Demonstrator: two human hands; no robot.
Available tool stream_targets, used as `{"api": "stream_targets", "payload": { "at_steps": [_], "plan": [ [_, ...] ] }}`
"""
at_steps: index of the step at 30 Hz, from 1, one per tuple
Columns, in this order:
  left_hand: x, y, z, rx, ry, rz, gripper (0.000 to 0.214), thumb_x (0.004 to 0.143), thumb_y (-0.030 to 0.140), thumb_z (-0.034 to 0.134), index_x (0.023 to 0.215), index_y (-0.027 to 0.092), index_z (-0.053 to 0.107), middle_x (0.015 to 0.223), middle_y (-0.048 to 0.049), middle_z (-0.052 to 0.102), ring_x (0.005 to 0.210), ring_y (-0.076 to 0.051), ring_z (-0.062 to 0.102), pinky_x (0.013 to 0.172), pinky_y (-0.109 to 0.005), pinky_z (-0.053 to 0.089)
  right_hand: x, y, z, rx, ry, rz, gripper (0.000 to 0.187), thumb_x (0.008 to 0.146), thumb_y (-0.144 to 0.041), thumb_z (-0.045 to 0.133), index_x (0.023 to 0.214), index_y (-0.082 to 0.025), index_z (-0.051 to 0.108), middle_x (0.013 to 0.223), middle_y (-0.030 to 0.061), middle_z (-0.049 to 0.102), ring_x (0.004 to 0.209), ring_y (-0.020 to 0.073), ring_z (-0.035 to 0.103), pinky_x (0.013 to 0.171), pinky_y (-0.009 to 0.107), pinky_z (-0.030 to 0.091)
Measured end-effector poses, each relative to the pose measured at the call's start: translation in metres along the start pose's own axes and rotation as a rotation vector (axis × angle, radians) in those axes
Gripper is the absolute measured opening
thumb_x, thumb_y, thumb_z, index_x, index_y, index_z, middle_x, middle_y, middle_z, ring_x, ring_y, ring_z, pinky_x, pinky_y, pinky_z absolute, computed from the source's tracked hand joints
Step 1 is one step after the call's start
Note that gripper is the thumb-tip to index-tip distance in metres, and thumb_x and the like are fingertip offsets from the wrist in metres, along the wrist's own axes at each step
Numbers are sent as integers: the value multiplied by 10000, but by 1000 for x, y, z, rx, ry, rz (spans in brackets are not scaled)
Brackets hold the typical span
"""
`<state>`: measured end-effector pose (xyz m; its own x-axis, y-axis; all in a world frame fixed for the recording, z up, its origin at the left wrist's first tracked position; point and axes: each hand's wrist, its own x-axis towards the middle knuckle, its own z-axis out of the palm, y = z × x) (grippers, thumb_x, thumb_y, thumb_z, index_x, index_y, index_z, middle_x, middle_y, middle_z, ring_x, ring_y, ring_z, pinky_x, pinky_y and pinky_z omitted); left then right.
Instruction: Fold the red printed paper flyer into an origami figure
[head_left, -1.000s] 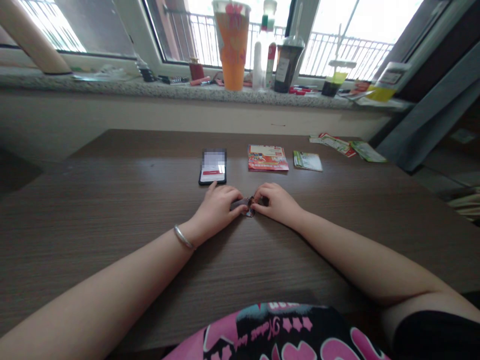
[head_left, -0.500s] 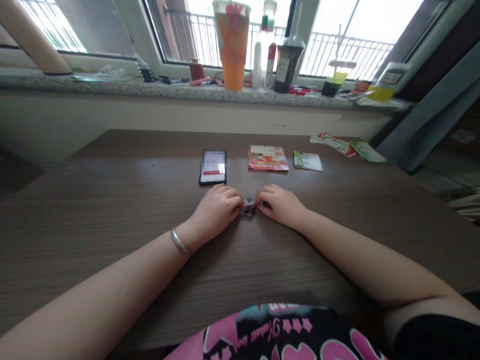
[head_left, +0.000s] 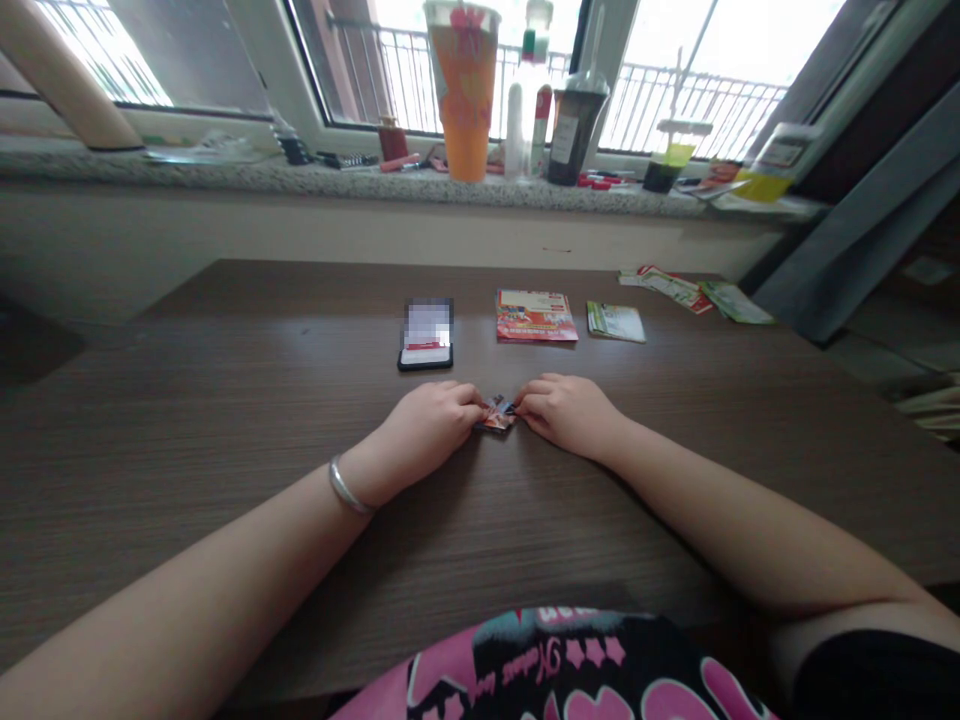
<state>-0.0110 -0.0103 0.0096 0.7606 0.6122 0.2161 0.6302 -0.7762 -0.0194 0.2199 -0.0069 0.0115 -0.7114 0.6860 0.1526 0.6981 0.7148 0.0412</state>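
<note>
A small piece of folded printed paper [head_left: 496,416] lies at the middle of the brown table [head_left: 360,620], between my two hands. My left hand [head_left: 439,420] pinches its left side, fingers closed. The opposite side is pinched by my right hand [head_left: 559,408], also with closed fingers. Parts of the paper are hidden under my fingertips, and its exact folds are too small to make out. Just beyond my left hand lies a phone [head_left: 426,335] with its screen lit. Past the paper sits a stack of red and yellow printed leaflets [head_left: 536,317].
Right of the leaflets is a small stack of green-white cards [head_left: 616,322]; more loose leaflets [head_left: 675,290] lie at the far right corner. On the granite sill [head_left: 337,185] stand a tall orange cup [head_left: 466,100], a dark drink cup [head_left: 576,130] and several bottles and small items.
My left hand has shifted slightly down toward me, and my right hand a little to the right. The folded paper now shows more of its orange-red print between my fingers.
</note>
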Motion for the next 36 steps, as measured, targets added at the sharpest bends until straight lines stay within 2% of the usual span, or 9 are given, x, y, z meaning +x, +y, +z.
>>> {"api": "stream_targets", "payload": {
  "at_steps": [7,13,19,23,25,27,32,36],
  "plan": [
    [-3,1,-2,82,-51,-10,254,914,171,510,1062,249,701,933,-59,648,846,-197,610,737,-307,495,0,-2,-4,11,-18,32,253,927,-250,483,894,-211,731,991,45,716,872,192,610,704,291,432],
    [-3,-2,-3,98,-92,24,262,927,183,497,1091,257,688,954,-55,634,878,-183,603,762,-284,486,-1,7,-1,103,19,24,212,897,-260,531,885,-230,740,1001,19,719,894,191,607,744,295,456],
    [-3,-3,-16,160,-142,25,230,908,195,518,994,272,716,847,-31,625,735,-164,598,625,-262,441,-4,14,2,186,39,17,186,872,-269,564,904,-259,747,1019,-12,721,932,188,602,776,300,470],
    [-5,-2,-28,193,-223,-19,207,890,208,535,815,234,726,758,-26,612,629,-151,579,557,-260,392,-5,12,1,182,37,29,192,871,-260,559,903,-245,748,1026,6,719,934,190,606,769,304,477],
    [-7,-2,-31,185,-260,-51,207,889,208,532,799,222,718,778,-30,622,620,-148,581,552,-261,388,-5,11,1,177,35,31,190,869,-261,561,904,-244,747,1027,11,718,937,192,606,771,308,480],
    [-9,-3,-31,183,-248,-69,212,884,209,536,759,209,707,751,-33,612,605,-148,572,555,-262,389,-4,11,1,171,32,27,189,869,-266,562,903,-244,747,1026,12,717,937,194,605,773,312,482],
    [-13,-6,-30,166,-227,-84,193,861,163,533,794,231,700,754,-20,626,615,-160,588,565,-264,401,-5,11,1,158,32,27,209,883,-282,545,911,-236,747,1025,11,718,922,195,610,772,310,484],
    [-12,-4,-33,166,-268,-120,204,863,165,516,794,222,699,779,-27,656,670,-183,625,584,-271,421,-5,10,0,140,27,28,209,885,-280,543,911,-230,745,1024,18,716,920,198,611,762,308,480]
  ]
}}
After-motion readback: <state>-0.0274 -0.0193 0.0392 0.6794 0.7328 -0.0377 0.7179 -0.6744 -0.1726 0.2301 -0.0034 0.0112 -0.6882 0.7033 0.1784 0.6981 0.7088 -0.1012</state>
